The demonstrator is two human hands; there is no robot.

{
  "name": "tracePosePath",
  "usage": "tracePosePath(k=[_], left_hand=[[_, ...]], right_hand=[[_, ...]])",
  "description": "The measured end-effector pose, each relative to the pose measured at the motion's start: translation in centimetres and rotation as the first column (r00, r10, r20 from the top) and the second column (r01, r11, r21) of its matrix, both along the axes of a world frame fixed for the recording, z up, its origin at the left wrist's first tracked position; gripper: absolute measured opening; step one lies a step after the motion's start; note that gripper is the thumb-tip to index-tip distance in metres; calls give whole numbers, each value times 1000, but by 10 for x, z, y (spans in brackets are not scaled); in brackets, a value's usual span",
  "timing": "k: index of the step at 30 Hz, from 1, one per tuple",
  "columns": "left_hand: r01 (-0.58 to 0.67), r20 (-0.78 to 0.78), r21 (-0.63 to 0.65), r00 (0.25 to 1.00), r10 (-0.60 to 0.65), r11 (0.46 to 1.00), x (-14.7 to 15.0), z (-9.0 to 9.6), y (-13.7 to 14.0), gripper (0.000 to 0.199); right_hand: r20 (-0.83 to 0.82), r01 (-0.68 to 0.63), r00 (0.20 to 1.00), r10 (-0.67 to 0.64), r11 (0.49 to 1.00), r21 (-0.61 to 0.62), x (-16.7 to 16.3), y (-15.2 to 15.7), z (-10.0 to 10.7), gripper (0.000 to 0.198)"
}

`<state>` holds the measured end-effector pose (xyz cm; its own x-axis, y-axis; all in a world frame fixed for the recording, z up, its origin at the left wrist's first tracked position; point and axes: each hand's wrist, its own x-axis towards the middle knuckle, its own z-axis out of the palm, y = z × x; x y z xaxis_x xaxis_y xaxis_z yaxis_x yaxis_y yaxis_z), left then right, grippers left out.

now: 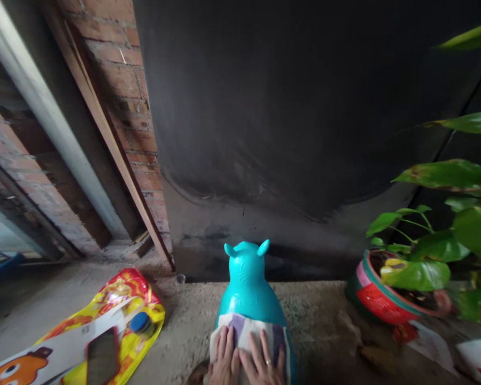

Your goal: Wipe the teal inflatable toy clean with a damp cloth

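A turquoise inflatable animal toy (246, 297) with two small ears stands upright on the floor, facing the dark panel. Over its back lies a white and purple cloth (242, 327). My left hand (223, 359) rests flat on the left part of the cloth, fingers stretched out. Beside it, my right hand (263, 362), with a ring on one finger, lies flat on the cloth too, its fingers spread. Neither hand grips anything. The lower part of the toy is hidden below my hands and the bottom edge of the view.
A large dark panel (284, 123) stands just ahead. On the left floor lie a yellow and red plastic bag (148, 350), a phone (103, 357) and a blue-capped bottle (140, 322). A potted plant (388, 297) stands at right. A wooden strip (112, 139) leans against the brick wall.
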<state>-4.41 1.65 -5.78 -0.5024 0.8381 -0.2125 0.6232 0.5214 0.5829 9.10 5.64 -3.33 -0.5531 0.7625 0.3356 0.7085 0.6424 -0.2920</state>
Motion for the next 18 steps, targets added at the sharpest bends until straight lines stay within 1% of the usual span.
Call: tracePosePath(k=[2,4,6,9,11,13,16,18], left_hand=[[-8,34,-48,999,9,999,-6,9,16,57],[-58,86,-33,994,61,998,-14,19,33,58],[-128,135,9,983,126,992,-21,27,47,59],[-170,150,35,975,163,985,-30,30,62,61],[-171,134,37,977,165,985,-33,30,67,61],[-167,119,43,980,161,985,-34,30,68,60],[-159,93,59,984,153,985,-31,29,61,58],[-115,37,55,993,113,992,-27,24,49,55]], right_hand=[[46,-117,991,124,985,-125,-7,19,10,41],[77,-230,963,258,937,-261,-12,39,27,56],[68,-278,944,323,890,-362,-17,57,45,61],[29,-311,932,361,839,-446,-25,73,65,61],[16,-326,927,375,826,-459,-29,76,69,61],[20,-325,929,370,839,-436,-29,75,68,61],[48,-335,926,375,873,-354,-25,71,60,61],[72,-359,919,388,898,-256,-17,67,51,61]])
